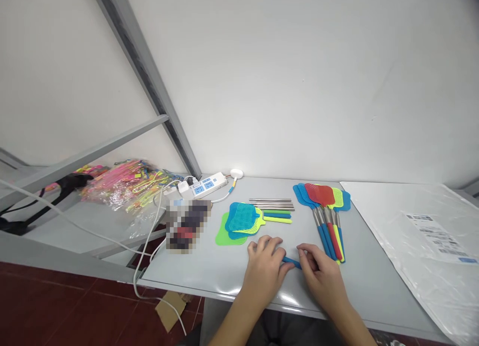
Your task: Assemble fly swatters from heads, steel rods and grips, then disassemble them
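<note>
A: Left hand (264,263)?
B: Fingers bent, thumb in, gripping 1 end of a blue handle (292,262).
A: Right hand (322,276)?
B: Curled round the other end, pinching it. Fingertips partly hidden.
A: Where's the handle?
B: Between the 2 hands, low over the gray table (202,271), near its front edge. Only the middle bit shows.
A: Next out?
B: Beyond the left hand, overlapping swatter heads (243,217): blue on top, then yellow, then green. Just right of them, 3 loose handles (277,219), green, blue, yellow. Behind those, a row of thin metal rods (272,204).
A: Right side?
B: Fanned pile of complete swatters (334,238), blue, red, yellow, heads toward the wall (299,86). Past that, a white plastic package (422,251) with a printed label.
A: Left side?
B: Pixelated patch (189,225), can't tell what. Power strip (207,185) behind it, plugs in. Farther left, clear bags (130,186) with pink and yellow stuff, beyond a metal post (149,81).
A: Floor?
B: Dark red tiles (93,311), cardboard piece (170,311), white cable hanging over it.
</note>
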Motion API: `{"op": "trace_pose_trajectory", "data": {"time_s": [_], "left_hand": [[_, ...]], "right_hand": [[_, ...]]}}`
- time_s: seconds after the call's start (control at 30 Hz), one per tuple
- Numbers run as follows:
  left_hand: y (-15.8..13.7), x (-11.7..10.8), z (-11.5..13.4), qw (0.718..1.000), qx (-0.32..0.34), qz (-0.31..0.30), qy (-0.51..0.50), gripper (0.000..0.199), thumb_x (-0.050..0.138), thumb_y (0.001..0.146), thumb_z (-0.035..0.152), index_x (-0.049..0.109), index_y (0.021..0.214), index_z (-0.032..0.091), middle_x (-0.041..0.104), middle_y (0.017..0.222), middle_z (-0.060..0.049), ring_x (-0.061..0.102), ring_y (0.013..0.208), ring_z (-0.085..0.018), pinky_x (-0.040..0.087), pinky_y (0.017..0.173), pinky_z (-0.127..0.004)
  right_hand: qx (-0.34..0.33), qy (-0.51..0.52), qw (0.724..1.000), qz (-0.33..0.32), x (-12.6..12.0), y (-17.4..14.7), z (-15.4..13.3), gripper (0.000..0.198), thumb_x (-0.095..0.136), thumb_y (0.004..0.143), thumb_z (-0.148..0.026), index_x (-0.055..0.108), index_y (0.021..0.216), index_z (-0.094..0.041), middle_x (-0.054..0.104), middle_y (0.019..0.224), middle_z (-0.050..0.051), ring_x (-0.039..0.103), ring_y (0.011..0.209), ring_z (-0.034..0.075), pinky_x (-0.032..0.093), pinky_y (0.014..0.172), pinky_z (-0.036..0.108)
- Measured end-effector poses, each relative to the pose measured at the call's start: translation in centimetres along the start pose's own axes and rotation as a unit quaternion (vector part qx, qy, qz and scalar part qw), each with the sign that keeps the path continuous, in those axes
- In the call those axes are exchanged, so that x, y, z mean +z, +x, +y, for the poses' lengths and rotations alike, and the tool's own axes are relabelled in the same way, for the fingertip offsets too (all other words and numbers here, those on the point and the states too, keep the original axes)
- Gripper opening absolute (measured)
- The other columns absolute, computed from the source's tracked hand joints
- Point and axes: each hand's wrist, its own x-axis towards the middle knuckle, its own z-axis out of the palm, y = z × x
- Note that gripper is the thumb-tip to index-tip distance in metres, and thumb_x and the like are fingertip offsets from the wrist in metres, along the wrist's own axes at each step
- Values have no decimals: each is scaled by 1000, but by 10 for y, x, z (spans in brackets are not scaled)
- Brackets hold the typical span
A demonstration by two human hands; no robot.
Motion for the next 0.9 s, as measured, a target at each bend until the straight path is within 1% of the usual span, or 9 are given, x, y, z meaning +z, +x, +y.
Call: {"op": "trace_pose_trajectory", "data": {"time_s": [0.13,0.2,0.3,0.4,0.5,0.6,0.7,0.83,0.9], "left_hand": [[-5,-4,-3,998,-16,-22,-50,19,74,81,31,58,88,22,62,124,-3,50,113,-27,34,86,-44],[-5,-6,-4,997,-21,-20,-75,19,74,81,30,57,86,22,63,120,-3,51,110,-27,34,83,-42],[-6,-8,-6,991,-33,4,-128,15,67,87,33,57,86,21,68,99,-3,56,93,-22,35,78,-38],[-10,-8,-10,975,-68,56,-203,16,63,89,36,58,86,21,64,79,-1,55,76,-18,38,73,-34],[-17,-7,-16,938,-123,147,-289,16,68,86,35,60,86,21,58,72,1,53,70,-16,41,67,-30],[-23,-6,-19,895,-143,229,-354,12,68,85,31,62,87,21,55,71,1,53,67,-15,44,64,-28],[-28,-8,-20,874,-138,280,-372,4,62,89,26,62,89,22,56,74,-1,53,69,-15,45,64,-28],[-28,-8,-21,861,-61,354,-359,8,52,93,25,58,96,23,59,90,-6,55,85,-20,46,75,-36],[-27,-5,-21,826,-12,396,-402,14,41,98,24,53,105,25,61,95,-7,56,90,-21,46,78,-40]], "right_hand": [[-17,-30,998,-43,-14,22,-14,25,46,94,-36,64,97,-20,56,62,-1,53,54,14,41,55,24],[-29,-71,994,-82,-24,49,-28,25,43,95,-36,63,99,-21,64,73,1,59,63,15,43,60,25],[-61,-183,968,-163,-27,106,-47,27,38,98,-34,63,99,-23,69,90,3,63,76,17,40,62,26],[-106,-232,937,-237,-6,164,-53,27,38,98,-27,64,100,-21,69,99,6,63,87,18,40,68,25],[-132,-250,913,-294,28,203,-46,19,49,93,-24,68,95,-19,68,99,7,62,83,17,40,69,25],[-149,-265,892,-335,54,220,-36,12,58,89,-24,67,92,-18,67,96,6,60,78,16,42,69,27],[-158,-272,882,-350,65,225,-30,13,59,89,-28,64,89,-16,65,92,3,59,77,15,46,72,31],[-134,-272,895,-327,59,230,-31,2,58,82,-15,61,82,-16,64,77,6,58,69,17,40,64,29],[-116,-262,914,-289,46,231,-38,8,55,83,-15,59,89,-16,63,77,7,57,66,18,37,61,29]]}}
